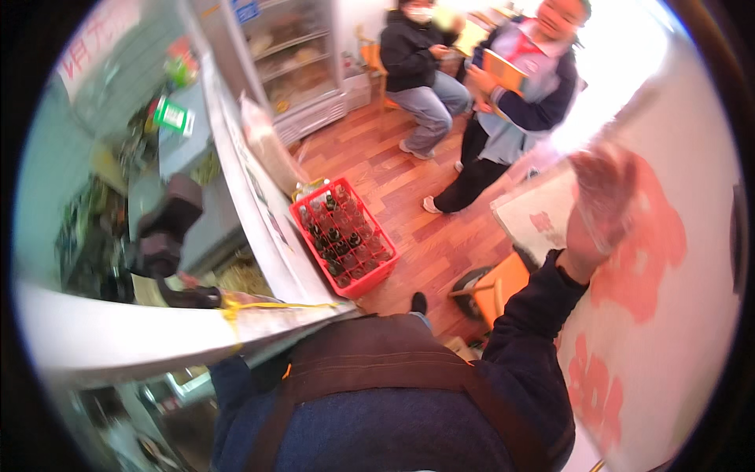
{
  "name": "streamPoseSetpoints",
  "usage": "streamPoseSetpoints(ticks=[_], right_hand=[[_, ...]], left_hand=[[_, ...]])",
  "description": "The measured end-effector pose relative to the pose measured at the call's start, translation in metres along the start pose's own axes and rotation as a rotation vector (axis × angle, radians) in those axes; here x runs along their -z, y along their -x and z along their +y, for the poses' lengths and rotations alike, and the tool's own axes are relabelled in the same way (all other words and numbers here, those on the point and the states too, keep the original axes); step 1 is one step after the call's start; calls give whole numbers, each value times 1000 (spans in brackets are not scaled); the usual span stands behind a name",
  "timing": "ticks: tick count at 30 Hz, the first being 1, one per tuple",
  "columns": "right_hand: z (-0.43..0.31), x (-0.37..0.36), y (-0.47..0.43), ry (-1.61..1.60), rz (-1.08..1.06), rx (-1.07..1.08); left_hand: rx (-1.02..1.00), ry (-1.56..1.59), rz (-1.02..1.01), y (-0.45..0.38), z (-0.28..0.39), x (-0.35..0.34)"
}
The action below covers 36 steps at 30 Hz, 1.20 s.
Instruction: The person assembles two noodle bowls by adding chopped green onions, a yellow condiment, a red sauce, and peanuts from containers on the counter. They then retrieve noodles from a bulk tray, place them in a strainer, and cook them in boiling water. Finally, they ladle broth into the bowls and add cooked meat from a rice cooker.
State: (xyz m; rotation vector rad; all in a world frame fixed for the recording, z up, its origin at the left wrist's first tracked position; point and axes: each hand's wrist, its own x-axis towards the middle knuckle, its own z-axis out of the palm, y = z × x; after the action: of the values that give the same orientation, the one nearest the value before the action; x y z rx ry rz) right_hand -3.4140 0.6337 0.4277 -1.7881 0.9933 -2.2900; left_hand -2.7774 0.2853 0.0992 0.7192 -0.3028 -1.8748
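My right hand (601,206) is raised at the right, its dark sleeve reaching up to it. Motion blur hides the exact set of its fingers. It is in front of, or against, a pale panel (702,330) with large red printed marks; I cannot tell whether they touch. A glassy streak crosses the hand, and I cannot tell if it is something held. On the other side, my left sleeve (231,380) passes below a white ledge (135,333), and my left hand is out of view. Brown apron cloth (377,354) covers my front.
A red crate (368,288) of glass bottles stands on the wood-patterned floor (407,236) beside the counter. Ahead are a seated person (416,65) and a standing person (501,112) holding a book. An orange stool (507,283) and a glass-door refrigerator (295,65) also stand here.
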Motion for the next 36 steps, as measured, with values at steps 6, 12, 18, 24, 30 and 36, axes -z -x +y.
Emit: streamPoseSetpoints(ticks=[6,12,18,24,30,36], right_hand=[[39,79,-83,382,-261,169],[136,111,-118,451,-263,69],[297,113,-141,-108,-300,-439],[454,109,-112,-69,-358,-856],[567,107,-90,-202,-356,-1191],[698,99,-113,-167,-490,-1224]], left_hand=[[-758,-642,800,78,-63,-13],[-292,-1412,1101,257,-252,71],[-26,-1111,737,221,-522,76],[84,-1548,-42,-27,-511,-63],[-525,-1394,9,-242,-336,-414],[-1202,-707,-692,-275,-238,-646]])
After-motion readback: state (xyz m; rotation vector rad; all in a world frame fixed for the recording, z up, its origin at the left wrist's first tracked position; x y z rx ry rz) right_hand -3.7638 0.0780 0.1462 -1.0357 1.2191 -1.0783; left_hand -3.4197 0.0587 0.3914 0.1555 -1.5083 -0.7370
